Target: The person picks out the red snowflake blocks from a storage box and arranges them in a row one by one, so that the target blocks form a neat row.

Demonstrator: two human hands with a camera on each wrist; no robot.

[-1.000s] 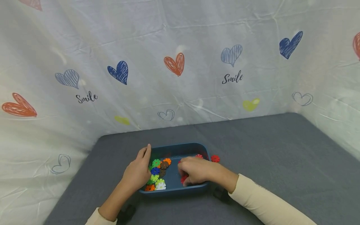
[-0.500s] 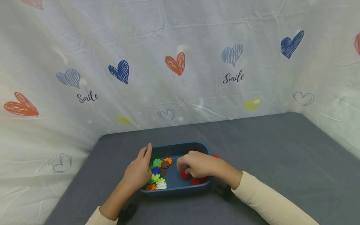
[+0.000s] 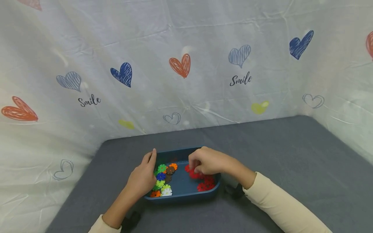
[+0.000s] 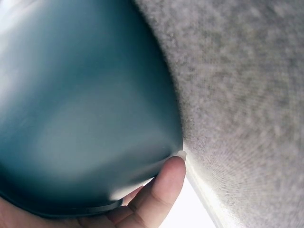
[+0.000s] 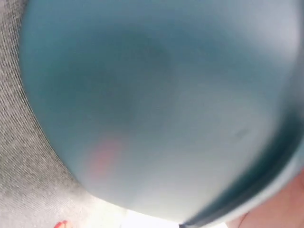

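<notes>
A dark blue tray holds notched plastic building discs. My left hand grips its left end, index finger stretched along the rim; in the left wrist view a fingertip lies against the outer wall. At that end sit mixed discs: green, blue, brown, orange and white. Over the right half, my right hand curls down, pinching a red disc at its fingertips. More red discs lie in the near right corner. The right wrist view shows mostly tray wall.
A grey cloth-covered table spreads around the tray. Just outside the tray, a red disc peeks in at the bottom of the right wrist view; my arm hides that spot in the head view. A white curtain with printed hearts hangs behind.
My right hand has risen and shifted back and slightly right, the red disc moving with it. The near right corner's red discs have come into view. My left hand keeps its place.
</notes>
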